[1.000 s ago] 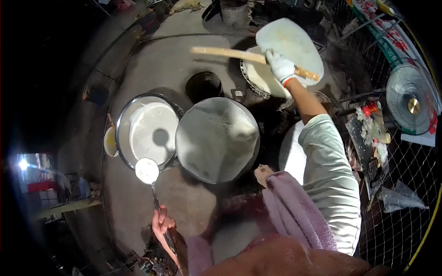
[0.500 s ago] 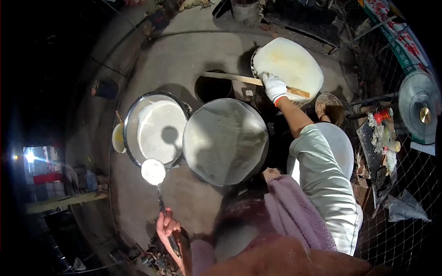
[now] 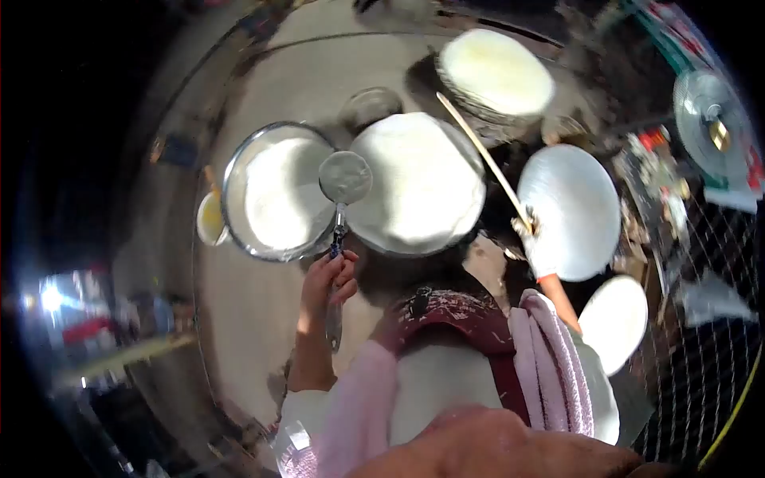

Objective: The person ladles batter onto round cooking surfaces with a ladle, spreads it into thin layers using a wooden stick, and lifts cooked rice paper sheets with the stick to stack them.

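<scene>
My left hand (image 3: 331,279) is bare and closed around the handle of a ladle (image 3: 345,177). The ladle's round bowl hangs between a large metal basin (image 3: 229,191) holding white liquid (image 3: 279,191) and a wide, round, white-topped surface (image 3: 418,179). In a white glove, my right hand (image 3: 538,243) grips one end of a long wooden stick (image 3: 486,158), which points up and away. That hand is beside a round greyish metal disc (image 3: 570,211). Farther off, a pale yellowish round sheet (image 3: 496,72) lies on a round stack.
A fan (image 3: 713,119) and wire mesh (image 3: 693,382) stand along the right side. A smaller white disc (image 3: 615,325) is near my right arm. A dark round container (image 3: 372,107) sits behind the middle surface. Left of the basin is a small bowl with yellow contents (image 3: 211,221).
My left hand has brought the ladle rightward and up from the basin's near edge. My right hand has drawn the stick back from the pale sheet, toward my body; the whole view has shifted.
</scene>
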Tool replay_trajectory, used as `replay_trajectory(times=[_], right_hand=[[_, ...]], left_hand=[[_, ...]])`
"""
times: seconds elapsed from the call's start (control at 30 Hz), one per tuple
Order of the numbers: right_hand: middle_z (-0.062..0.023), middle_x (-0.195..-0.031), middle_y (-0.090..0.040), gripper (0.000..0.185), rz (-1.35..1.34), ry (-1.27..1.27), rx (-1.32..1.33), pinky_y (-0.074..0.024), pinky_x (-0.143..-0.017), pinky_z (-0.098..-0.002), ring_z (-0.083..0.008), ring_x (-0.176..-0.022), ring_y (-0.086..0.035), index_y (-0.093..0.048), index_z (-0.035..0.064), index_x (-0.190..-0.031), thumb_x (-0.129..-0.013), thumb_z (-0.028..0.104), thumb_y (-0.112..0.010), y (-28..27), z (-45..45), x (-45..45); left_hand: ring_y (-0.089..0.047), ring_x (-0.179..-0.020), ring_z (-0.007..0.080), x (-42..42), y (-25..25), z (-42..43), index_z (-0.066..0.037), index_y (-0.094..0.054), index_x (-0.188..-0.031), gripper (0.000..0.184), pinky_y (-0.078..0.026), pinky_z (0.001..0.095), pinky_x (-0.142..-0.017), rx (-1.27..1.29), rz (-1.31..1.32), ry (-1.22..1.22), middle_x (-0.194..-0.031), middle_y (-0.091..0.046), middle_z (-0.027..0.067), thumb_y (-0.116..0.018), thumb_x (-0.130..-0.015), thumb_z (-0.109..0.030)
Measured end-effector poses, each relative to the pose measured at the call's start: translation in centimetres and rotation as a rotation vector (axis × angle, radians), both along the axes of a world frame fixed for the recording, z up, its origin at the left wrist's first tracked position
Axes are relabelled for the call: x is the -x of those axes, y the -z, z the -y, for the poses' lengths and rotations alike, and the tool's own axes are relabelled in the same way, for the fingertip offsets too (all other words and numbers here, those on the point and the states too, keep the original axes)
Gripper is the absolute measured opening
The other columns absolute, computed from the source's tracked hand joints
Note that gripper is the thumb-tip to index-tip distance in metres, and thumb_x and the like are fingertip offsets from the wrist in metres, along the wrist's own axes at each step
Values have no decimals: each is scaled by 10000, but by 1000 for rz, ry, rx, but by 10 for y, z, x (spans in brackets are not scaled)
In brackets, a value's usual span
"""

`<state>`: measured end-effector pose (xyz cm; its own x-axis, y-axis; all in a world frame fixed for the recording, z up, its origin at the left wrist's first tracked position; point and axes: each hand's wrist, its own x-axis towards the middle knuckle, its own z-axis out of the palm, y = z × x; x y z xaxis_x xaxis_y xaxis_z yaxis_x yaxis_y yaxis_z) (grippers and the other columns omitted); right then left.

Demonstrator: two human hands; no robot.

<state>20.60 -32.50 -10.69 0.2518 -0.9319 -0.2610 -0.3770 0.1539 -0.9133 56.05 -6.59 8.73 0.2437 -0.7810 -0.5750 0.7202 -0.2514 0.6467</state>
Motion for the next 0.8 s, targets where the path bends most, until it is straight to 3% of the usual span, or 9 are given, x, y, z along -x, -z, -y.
replay_trajectory(times=[0.03, 0.1, 0.13, 0.4, 0.57, 0.63, 0.67, 0.7, 0.8], right_hand=[[-118, -1142, -606, 504, 161, 125, -166, -452, -900, -276, -160, -1028, -561, -498, -43, -1250, -818, 97, -717, -21, -32, 16], [-97, -1136, -618, 502, -235, 147, 120, -446, -915, -266, -143, -1020, -571, -510, -41, -1247, -811, 90, -720, 1, -76, 68], [-85, -1143, -623, 499, -265, 278, 32, -443, -924, -262, -141, -1013, -580, -524, -43, -1244, -801, 69, -725, -26, -103, 73], [-70, -1075, -649, 431, 94, 818, -66, -469, -857, -243, -112, -937, -599, -579, -46, -1170, -786, 63, -742, -12, -195, 178], [-64, -1030, -652, 430, 137, 878, -57, -470, -820, -252, -110, -905, -584, -574, -50, -1149, -792, 115, -746, -7, -194, 231], [-89, -955, -667, 389, 89, 838, -91, -474, -787, -258, -128, -859, -592, -593, -43, -1115, -823, 178, -722, -9, -183, 248], [-144, -895, -675, 403, -58, 849, 57, -485, -779, -292, -213, -831, -632, -603, -18, -1133, -859, 270, -674, 11, -178, 256], [-204, -1005, -649, 467, -171, 817, 96, -475, -839, -333, -303, -917, -631, -551, 25, -1244, -885, 314, -623, 16, -170, 262], [-229, -1190, -566, 531, -294, 713, 209, -435, -922, -362, -336, -1058, -574, -427, 77, -1376, -907, 280, -574, -22, -132, 264]], left_hand=[[-315, -386, 84, 3, 0, 7, 45, -490, -1058, 232, -246, 232, -368, 16, 2, 63, -622, -379, -1, -439, -970, -163], [-330, -389, 89, 4, 14, 23, 48, -503, -1040, 224, -250, 233, -366, 49, 16, 207, -622, -378, 2, -443, -968, -155], [-337, -391, 92, 10, 18, 31, 50, -510, -1031, 221, -252, 234, -365, 68, 26, 279, -622, -377, 4, -445, -968, -151], [-348, -380, 111, 138, 26, 154, 15, -571, -984, 203, -261, 272, -364, 142, 72, 721, -542, -367, -13, -497, -955, -172], [-363, -385, 119, 260, 73, 259, 2, -556, -925, 197, -265, 278, -392, 225, -134, 967, -549, -380, -8, -515, -942, -189], [-365, -395, 119, 316, 66, 283, 14, -544, -897, 217, -271, 277, -398, 161, 18, 927, -543, -375, -10, -531, -930, -200], [-367, -399, 118, 339, 83, 299, -1, -543, -829, 217, -275, 274, -404, 219, 44, 937, -530, -381, -10, -534, -924, -196], [-369, -403, 117, 361, 108, 314, -16, -543, -760, 236, -279, 272, -411, 278, 69, 943, -518, -386, -10, -537, -917, -193], [-400, -418, 121, 416, 150, 338, -78, -460, -582, 368, -307, 263, -427, 295, 356, 921, -492, -458, 14, -575, -893, -238]])
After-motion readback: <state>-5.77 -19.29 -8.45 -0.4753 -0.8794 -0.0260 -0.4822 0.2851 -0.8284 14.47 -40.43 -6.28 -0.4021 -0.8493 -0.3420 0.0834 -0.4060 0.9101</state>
